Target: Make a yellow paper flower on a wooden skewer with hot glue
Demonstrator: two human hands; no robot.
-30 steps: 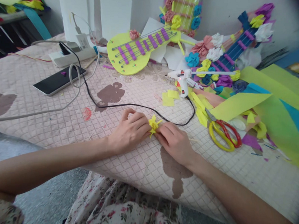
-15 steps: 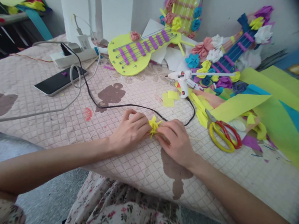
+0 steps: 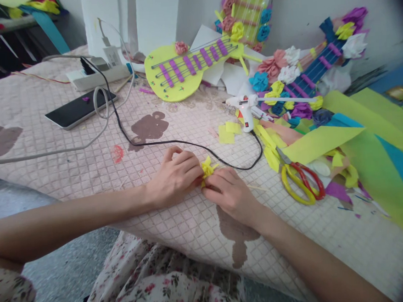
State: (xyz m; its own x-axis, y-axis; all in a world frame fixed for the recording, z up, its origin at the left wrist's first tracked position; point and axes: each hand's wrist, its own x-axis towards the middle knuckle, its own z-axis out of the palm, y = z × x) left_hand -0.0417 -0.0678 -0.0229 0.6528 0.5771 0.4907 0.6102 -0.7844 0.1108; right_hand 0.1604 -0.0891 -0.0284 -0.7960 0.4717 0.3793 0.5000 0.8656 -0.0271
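Between my two hands, near the front edge of the table, sits a small, spiky yellow paper flower, touched from both sides. My left hand [image 3: 177, 173] has its fingers curled in and their tips drawn narrow against the flower's left edge; my right hand [image 3: 232, 192] pinches its lower right edge, thumb and forefinger close together. So the yellow flower [image 3: 207, 166] lies to the right of my left fingertips and just up and left of my right ones, neither hand clearly nearer. Its points splay several ways, and I cannot make out one long axis. A thin, pale stick [image 3: 258, 187] shows past my right hand, slanting slightly down to the right; whether it joins the flower is hidden under my fingers.

Beneath lies a pinkish-cream quilted cloth [image 3: 179, 228] with a diamond grid and brown patches. A thin black cord [image 3: 176, 141] loops just beyond the flower up to a white glue gun [image 3: 247, 113]. Scissors with red and yellow handles [image 3: 302, 183] lie to my right, beside a heap of coloured paper. Further back, a yellow guitar-shaped craft [image 3: 172, 75] leans before a pale wall [image 3: 302, 6]; grey speckled floor [image 3: 78, 263] shows below on the left.
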